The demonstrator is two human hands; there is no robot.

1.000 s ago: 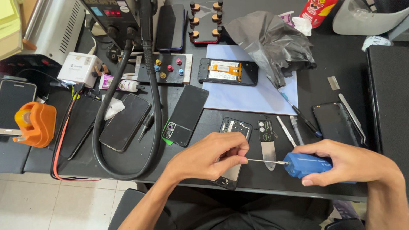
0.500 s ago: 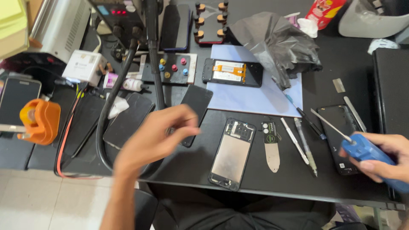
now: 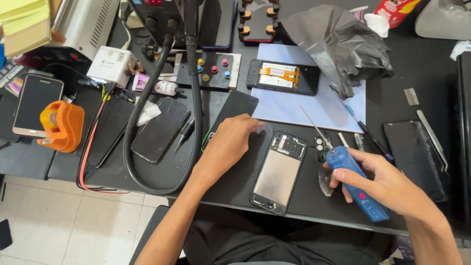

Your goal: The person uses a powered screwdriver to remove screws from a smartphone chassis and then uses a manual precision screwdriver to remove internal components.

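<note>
My left hand (image 3: 229,143) rests palm down on the black bench, its fingers on the lower end of a dark phone back cover (image 3: 234,109) that lies tilted. To its right lies an opened phone frame (image 3: 279,172), inner metal plate facing up. My right hand (image 3: 387,184) grips a blue-handled screwdriver (image 3: 354,182), thin shaft pointing up and left above the frame's right side. A small black camera cover piece (image 3: 321,147) and a metal pry blade (image 3: 325,180) sit just beside that hand.
A pale blue mat (image 3: 314,105) holds another opened phone (image 3: 283,77). A crumpled black bag (image 3: 336,41), a thick black hose (image 3: 196,113), an orange tool (image 3: 61,125), several phones, a screw tray (image 3: 211,71), tweezers and screwdrivers lie around. The bench's near edge runs along my lap.
My left hand left the phone frame, swung left, then settled on the dark back cover. My right hand moved away right with the screwdriver, then came back toward the frame.
</note>
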